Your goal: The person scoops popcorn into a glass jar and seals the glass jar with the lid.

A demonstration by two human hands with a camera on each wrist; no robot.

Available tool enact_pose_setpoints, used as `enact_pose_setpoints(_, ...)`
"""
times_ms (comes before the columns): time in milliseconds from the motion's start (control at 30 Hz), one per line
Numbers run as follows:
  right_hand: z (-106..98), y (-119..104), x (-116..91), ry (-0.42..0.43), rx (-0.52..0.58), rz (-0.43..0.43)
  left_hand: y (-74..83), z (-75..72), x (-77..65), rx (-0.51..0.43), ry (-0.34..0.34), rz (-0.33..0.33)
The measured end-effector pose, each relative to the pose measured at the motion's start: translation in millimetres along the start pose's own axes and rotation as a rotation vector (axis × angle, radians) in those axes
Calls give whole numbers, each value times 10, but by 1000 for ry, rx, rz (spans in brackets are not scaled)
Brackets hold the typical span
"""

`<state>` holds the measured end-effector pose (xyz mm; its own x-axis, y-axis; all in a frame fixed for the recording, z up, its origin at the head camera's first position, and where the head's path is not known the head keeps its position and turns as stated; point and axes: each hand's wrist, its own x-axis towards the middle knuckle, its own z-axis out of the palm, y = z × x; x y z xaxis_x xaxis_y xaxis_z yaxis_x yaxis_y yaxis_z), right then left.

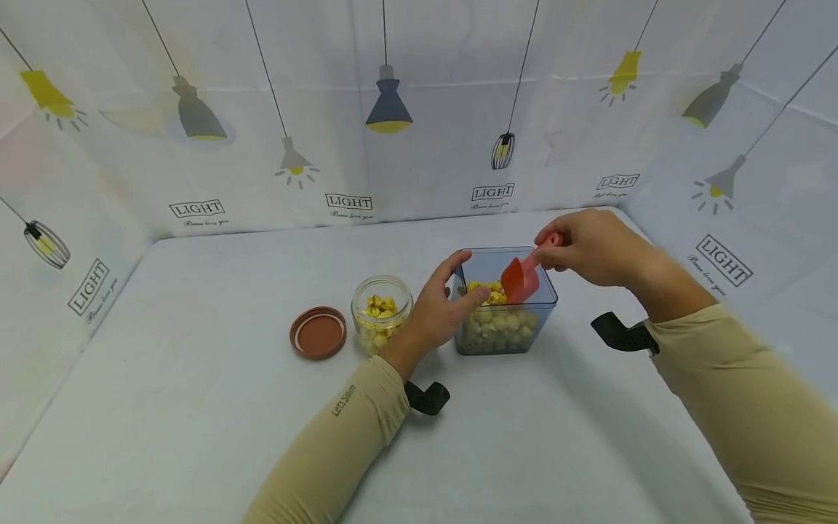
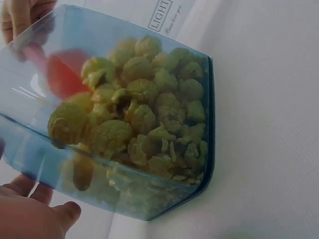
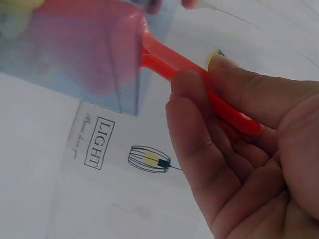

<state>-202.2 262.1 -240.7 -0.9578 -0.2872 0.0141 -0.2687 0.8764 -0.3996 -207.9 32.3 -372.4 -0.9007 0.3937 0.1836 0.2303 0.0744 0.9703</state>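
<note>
A translucent blue plastic container (image 1: pixel 504 331) full of popcorn (image 2: pixel 139 104) stands on the table. My left hand (image 1: pixel 440 306) holds it by its left side, thumb at the near rim and fingers reaching to the far left corner. With its thumb and fingers my right hand (image 1: pixel 592 244) pinches the handle of a red scoop (image 3: pixel 189 74). The scoop's bowl dips inside the container against the popcorn, slanting down to the left. Just left of my left hand is a round glass jar (image 1: pixel 361 304), lidless, with popcorn in it; my left wrist partly covers it.
A brown round lid (image 1: pixel 318 333) lies left of the jar on the white table cover (image 1: pixel 196 378). White cloth with printed lamps (image 1: pixel 389 102) hangs behind and at both sides. Black wrist straps (image 1: pixel 427 399) stick out under both forearms.
</note>
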Motion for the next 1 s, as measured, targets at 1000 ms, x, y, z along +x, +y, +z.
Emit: enact_pose_setpoints(1000, 207, 338, -19, -13, 323, 67, -7, 7, 0, -18, 9, -2)
